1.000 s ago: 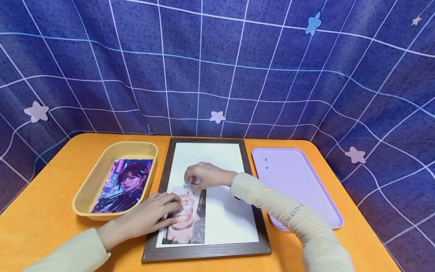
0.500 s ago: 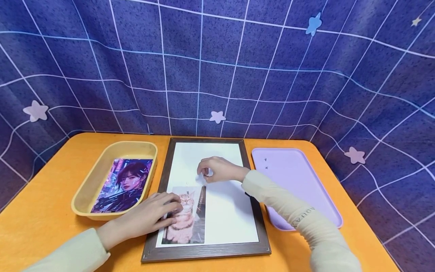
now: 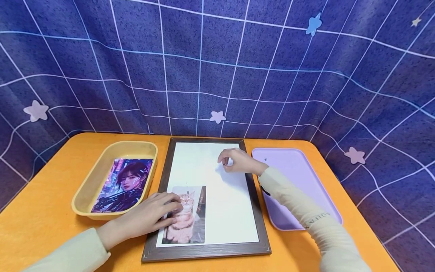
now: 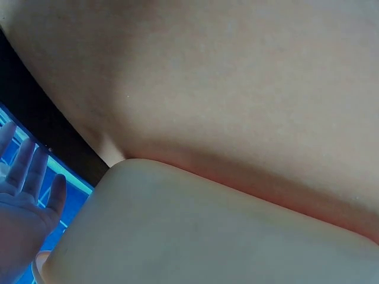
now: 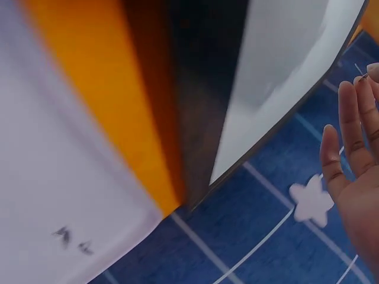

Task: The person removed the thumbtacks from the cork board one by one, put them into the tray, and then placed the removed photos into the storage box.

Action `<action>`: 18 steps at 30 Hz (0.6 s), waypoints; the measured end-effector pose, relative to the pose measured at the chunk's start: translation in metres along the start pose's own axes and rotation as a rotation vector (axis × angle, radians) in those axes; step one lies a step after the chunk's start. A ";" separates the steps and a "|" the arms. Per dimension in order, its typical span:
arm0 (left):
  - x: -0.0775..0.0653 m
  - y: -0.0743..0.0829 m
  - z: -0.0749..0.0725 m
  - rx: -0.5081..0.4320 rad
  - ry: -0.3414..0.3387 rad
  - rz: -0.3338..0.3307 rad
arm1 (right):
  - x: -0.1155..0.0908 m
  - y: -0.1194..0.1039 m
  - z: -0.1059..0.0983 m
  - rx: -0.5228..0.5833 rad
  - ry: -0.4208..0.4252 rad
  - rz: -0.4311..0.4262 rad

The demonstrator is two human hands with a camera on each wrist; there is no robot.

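My left hand [image 3: 153,212] rests on a cat photo [image 3: 183,226], its fingertips on the picture. The photo lies flat at the lower left of a white board in a dark brown frame [image 3: 238,247]. Above the board's upper right, my right hand [image 3: 239,161] pinches a thin, small pin [image 5: 360,73] between thumb and finger; its head is hidden. In the left wrist view, skin and sleeve fill most of the picture. A hand [image 4: 26,204] shows at its left edge, and I cannot tell which.
A yellow bin [image 3: 81,196] at left holds a printed portrait picture [image 3: 125,185]. At right lies a purple tray [image 3: 306,181] with two tiny dark bits [image 5: 74,241], one of them hidden in the head view. A blue gridded curtain [image 3: 217,75] stands behind the orange table [image 3: 40,223].
My right hand has lifted off the photo's top edge and moved right and back across the board, towards the purple tray. The left hand and the photo have stayed put.
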State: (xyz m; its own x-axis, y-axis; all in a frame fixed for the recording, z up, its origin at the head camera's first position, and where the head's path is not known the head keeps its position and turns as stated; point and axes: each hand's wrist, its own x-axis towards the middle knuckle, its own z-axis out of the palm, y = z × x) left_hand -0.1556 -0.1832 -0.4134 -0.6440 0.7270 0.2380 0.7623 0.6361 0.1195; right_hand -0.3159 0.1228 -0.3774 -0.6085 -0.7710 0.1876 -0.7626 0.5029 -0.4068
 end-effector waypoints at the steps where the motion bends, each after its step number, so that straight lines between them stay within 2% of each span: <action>1: 0.000 0.000 0.000 0.000 0.000 0.001 | -0.002 0.003 -0.002 0.006 0.006 0.009; 5: 0.000 0.000 -0.001 0.001 0.001 0.002 | -0.011 0.015 -0.008 0.056 0.015 0.052; 14: 0.001 0.001 -0.001 -0.002 -0.017 -0.014 | -0.032 0.038 -0.019 0.082 0.055 0.181; 18: 0.000 0.001 -0.002 0.001 -0.015 -0.012 | -0.042 0.050 -0.022 0.087 0.084 0.210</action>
State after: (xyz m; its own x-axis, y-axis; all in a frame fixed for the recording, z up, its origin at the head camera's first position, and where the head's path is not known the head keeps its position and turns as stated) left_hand -0.1546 -0.1827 -0.4114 -0.6541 0.7230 0.2222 0.7543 0.6453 0.1208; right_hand -0.3330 0.1886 -0.3862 -0.7709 -0.6158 0.1628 -0.5975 0.6104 -0.5200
